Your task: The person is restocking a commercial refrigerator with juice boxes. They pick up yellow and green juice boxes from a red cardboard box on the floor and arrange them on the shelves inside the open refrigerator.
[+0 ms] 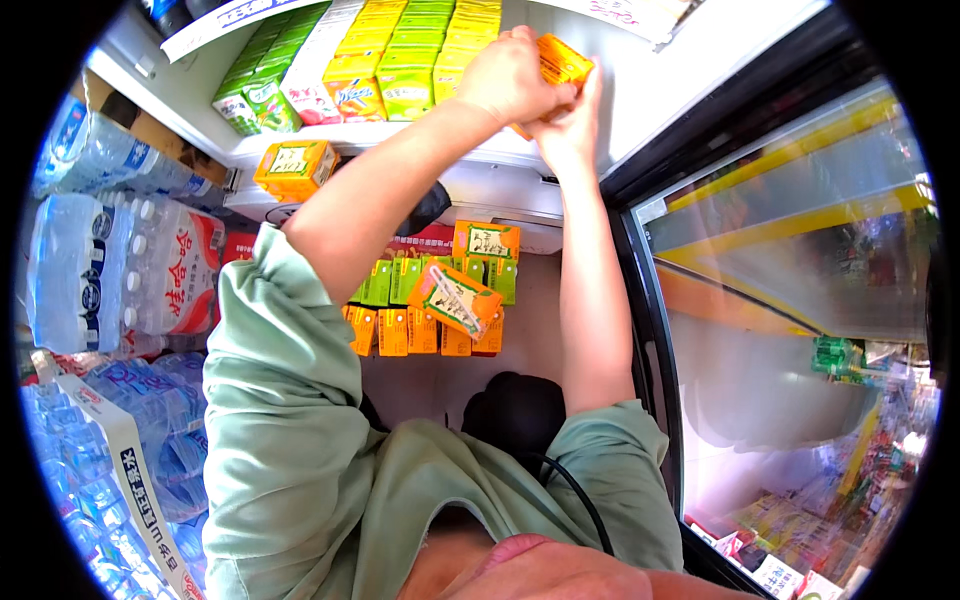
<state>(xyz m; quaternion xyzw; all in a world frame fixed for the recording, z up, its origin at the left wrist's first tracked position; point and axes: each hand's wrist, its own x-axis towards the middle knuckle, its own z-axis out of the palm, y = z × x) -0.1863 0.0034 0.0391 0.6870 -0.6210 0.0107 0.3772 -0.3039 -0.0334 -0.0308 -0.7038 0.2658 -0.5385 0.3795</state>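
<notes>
Both hands reach into an upright glass-door cooler at its right end. My left hand (506, 79) and my right hand (571, 120) are closed around orange juice cartons (562, 61), which they partly hide. Left of them, rows of yellow and green drink cartons (409, 82) stand on the white shelf (420, 133). An orange carton (294, 169) rests on a ledge in front of the shelf. Below my arms, more orange cartons (422, 331) stand in a row beside green ones (501, 281), with a loose orange carton (455, 298) lying across them.
The cooler's glass door (780, 300) stands open on the right. At left are shrink-wrapped water bottles (161, 262), with more bottle packs (82, 472) nearer. A printed shelf strip (420, 15) spans the top. A black object (514, 409) sits low in front of me.
</notes>
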